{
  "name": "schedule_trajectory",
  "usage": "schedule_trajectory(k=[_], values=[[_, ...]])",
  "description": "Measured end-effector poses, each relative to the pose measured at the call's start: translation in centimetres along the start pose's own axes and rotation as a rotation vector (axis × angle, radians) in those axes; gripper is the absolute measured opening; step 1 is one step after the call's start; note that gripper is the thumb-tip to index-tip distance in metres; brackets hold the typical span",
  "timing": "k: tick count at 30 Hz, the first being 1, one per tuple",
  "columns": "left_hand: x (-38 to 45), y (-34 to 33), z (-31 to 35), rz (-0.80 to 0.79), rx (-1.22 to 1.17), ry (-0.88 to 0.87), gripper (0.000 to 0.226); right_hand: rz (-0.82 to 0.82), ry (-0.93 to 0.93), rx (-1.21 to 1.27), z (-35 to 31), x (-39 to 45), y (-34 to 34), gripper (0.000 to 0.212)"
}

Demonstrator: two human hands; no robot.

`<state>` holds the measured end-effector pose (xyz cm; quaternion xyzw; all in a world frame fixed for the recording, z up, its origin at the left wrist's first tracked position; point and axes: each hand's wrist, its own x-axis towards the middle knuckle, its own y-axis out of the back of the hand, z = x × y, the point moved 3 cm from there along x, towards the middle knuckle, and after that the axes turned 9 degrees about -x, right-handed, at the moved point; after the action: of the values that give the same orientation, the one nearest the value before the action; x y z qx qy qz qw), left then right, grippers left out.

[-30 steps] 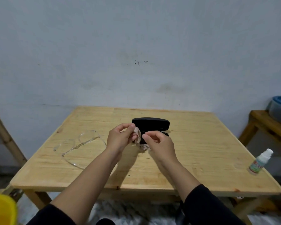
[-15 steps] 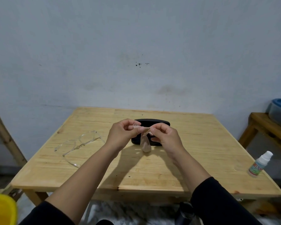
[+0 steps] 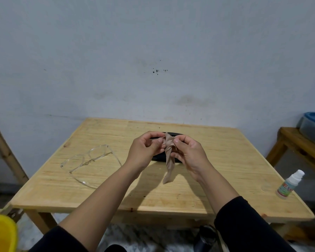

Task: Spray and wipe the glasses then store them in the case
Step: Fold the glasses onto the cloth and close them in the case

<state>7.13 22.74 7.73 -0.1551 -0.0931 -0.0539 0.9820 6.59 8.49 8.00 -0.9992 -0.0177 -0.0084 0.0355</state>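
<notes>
My hands: left hand (image 3: 144, 151) and right hand (image 3: 187, 153) pinch the crumpled beige cloth (image 3: 168, 157).
Clear-framed glasses (image 3: 88, 160): at 9 o'clock on the wooden tabletop (image 3: 225, 160).

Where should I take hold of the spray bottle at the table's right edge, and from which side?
Grip the spray bottle round its labelled body, below the white nozzle, probably coming in from the left with the right hand. It stands upright near the table's right edge, so a push from the left could tip it off; close round it gently. Both hands now pinch the cloth, so free one first.
</notes>
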Motion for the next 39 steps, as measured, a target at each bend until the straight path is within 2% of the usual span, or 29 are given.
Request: schedule_trajectory(k=[4, 7, 12, 20, 25, 32, 39], values=[[-0.1, -0.7, 0.0, -0.013, 0.006, 0.018, 0.011, -0.009, -0.011, 0.0, 0.0, -0.1, -0.4, 0.014], [0.1, -0.5, 0.1, 0.029, 0.106, 0.007, 0.013, -0.023, -0.021, -0.007, 0.1, -0.1, -0.3, 0.013], [0.8, 1.7, 0.6, 0.129, 0.205, -0.022, 0.014, 0.071, -0.035, -0.027, 0.1, 0.0, 1.5, 0.011], [1.4, 3.4, 1.7, 0.155, 0.23, -0.033, 0.014, 0.104, -0.035, -0.113, -0.7, 0.4, 2.6, 0.015], [1.8, 4.3, 3.4, 0.148, 0.333, -0.103, 0.022, 0.103, 0.003, -0.254, -2.2, 0.8, 3.8, 0.016], [2.3, 4.5, 5.0, 0.192, 0.491, -0.199, 0.018, 0.137, 0.048, -0.369, -4.6, 1.4, 5.7, 0.016], [4.1, 2.8, 5.7, 0.243, 0.609, -0.293, 0.011, 0.266, 0.106, -0.485, -5.4, 2.9, 6.9, 0.018]])
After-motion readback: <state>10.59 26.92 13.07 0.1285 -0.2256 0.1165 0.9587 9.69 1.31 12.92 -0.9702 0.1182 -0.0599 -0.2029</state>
